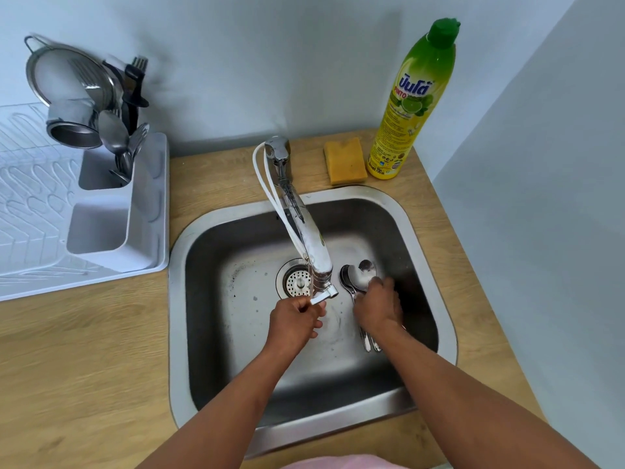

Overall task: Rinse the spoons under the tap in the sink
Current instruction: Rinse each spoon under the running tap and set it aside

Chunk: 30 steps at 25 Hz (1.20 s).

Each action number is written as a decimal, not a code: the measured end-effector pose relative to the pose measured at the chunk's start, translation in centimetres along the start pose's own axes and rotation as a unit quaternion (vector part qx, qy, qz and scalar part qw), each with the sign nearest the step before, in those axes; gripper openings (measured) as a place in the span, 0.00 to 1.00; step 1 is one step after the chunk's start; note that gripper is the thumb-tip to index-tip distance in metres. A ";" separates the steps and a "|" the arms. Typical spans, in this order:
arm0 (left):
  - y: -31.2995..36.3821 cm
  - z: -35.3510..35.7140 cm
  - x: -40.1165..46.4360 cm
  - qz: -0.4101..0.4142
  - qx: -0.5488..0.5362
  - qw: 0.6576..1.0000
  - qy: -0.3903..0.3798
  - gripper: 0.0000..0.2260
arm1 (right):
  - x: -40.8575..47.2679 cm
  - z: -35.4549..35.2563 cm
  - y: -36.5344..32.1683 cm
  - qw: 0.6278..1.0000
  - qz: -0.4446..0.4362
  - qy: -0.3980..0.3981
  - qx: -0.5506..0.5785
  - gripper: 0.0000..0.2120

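A steel sink (436, 252) is set into a wooden counter. The chrome tap (304, 228) reaches out over the basin, with a small white lever (326, 297) at its tip. My left hand (294, 324) pinches that lever. Water seems to run down just below the spout. Several soapy metal spoons (360, 275) lie bunched on the right side of the basin, bowls pointing away from me and handles (368, 343) sticking out near my wrist. My right hand (380, 308) rests on top of them, fingers curled around their necks.
The drain strainer (297, 282) sits left of the tap tip. A yellow sponge (345, 160) and a green-capped dish soap bottle (411, 99) stand behind the sink. A white drying rack (142, 211) with cutlery, a cup and a strainer is on the left.
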<state>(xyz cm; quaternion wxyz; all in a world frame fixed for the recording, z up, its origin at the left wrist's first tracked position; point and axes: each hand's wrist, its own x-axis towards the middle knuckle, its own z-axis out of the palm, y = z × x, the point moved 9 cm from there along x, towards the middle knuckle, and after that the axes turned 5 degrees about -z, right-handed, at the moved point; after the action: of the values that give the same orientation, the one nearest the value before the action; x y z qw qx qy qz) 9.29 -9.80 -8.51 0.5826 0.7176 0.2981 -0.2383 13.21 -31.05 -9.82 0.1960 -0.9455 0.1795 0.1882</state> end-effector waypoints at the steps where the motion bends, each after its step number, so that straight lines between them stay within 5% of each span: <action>1: -0.3 -0.1 0.3 -0.008 0.002 1.000 0.004 0.10 | -0.4 0.4 -0.2 1.000 0.000 0.005 -0.030 0.19; 7: -2.4 -0.1 1.8 -0.069 -0.009 0.998 0.007 0.13 | -0.8 1.2 0.1 0.999 0.006 0.004 -0.037 0.24; 17: -3.9 1.1 2.0 -0.123 -0.035 0.990 -0.058 0.06 | -1.9 5.2 -2.2 0.985 -0.003 -0.142 0.103 0.03; 23: -3.4 1.4 1.0 -0.121 -0.180 0.967 -0.131 0.08 | -4.8 5.3 -5.9 0.873 -0.045 -0.199 0.442 0.06; 27: -1.5 0.6 -0.4 -0.046 -0.223 0.960 -0.162 0.08 | -6.5 3.6 -7.1 0.813 -0.074 -0.235 0.527 0.08; 30: -1.0 -0.3 -1.2 -0.006 -0.182 0.971 -0.157 0.09 | -8.2 3.3 -6.8 0.805 -0.089 -0.278 0.516 0.08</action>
<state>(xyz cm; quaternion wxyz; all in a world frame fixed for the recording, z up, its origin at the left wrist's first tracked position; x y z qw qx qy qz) 7.72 -9.56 -8.29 0.7412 0.5518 0.2456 -0.2929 7.97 -21.56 -7.10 0.7128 -0.6235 0.1025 0.3045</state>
